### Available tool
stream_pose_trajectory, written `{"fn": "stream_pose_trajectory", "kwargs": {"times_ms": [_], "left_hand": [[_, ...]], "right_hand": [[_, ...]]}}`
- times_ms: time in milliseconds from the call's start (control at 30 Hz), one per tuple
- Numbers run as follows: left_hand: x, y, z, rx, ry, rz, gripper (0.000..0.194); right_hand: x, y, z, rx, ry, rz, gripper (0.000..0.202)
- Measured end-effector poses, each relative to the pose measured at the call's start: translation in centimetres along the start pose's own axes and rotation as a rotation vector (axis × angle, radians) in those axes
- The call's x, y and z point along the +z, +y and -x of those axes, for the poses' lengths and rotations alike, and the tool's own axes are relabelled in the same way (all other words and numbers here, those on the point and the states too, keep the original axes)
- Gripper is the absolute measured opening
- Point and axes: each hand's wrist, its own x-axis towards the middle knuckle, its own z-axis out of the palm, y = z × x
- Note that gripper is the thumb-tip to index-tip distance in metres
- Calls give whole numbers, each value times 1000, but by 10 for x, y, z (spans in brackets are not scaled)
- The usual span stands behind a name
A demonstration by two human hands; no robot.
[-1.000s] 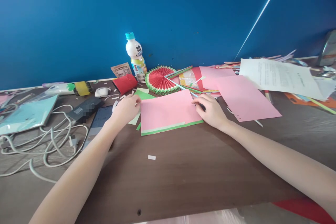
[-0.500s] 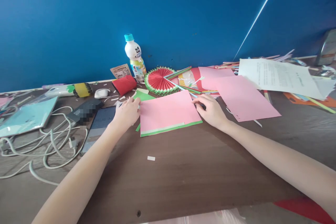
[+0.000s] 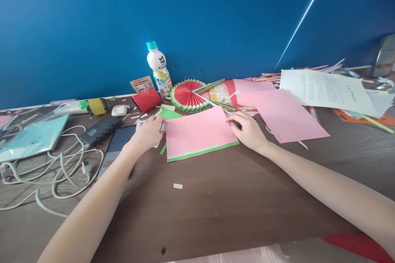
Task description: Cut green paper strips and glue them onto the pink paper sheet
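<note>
A pink sheet of paper (image 3: 197, 131) lies flat on the desk, with a green strip (image 3: 206, 151) and a pale strip (image 3: 197, 150) along its near edge. My left hand (image 3: 150, 130) is closed at the sheet's upper left corner, fingers curled and partly hidden from me. Thumb and fingers of my right hand (image 3: 248, 130) pinch the sheet's right edge. A small dark thing (image 3: 238, 125) shows under the right fingers; its kind is unclear. Green paper pieces (image 3: 169, 113) stick out beyond the far left corner. Just behind the sheet sits a red and green pleated paper fan (image 3: 188, 96).
A phone (image 3: 119, 144), a power bank (image 3: 98, 129) and looped white cables (image 3: 61, 172) lie at the left. A bottle (image 3: 159, 68) stands by the blue wall. More pink paper (image 3: 290, 117) and a printed sheet (image 3: 330, 90) are at the right. A small white scrap (image 3: 178, 186) lies nearer.
The pink sheet has shifted very slightly right and toward me. Both hands stay almost in place at its edges.
</note>
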Motion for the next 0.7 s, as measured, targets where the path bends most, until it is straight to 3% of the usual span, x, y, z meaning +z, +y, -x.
{"fn": "stream_pose_trajectory", "kwargs": {"times_ms": [433,700], "left_hand": [[-3,4,1,-18,95,-17,38],[-26,1,-3,-129,273,68,37]], "right_hand": [[0,1,0,4,-2,-8,16],[1,0,-2,-6,-6,-18,19]]}}
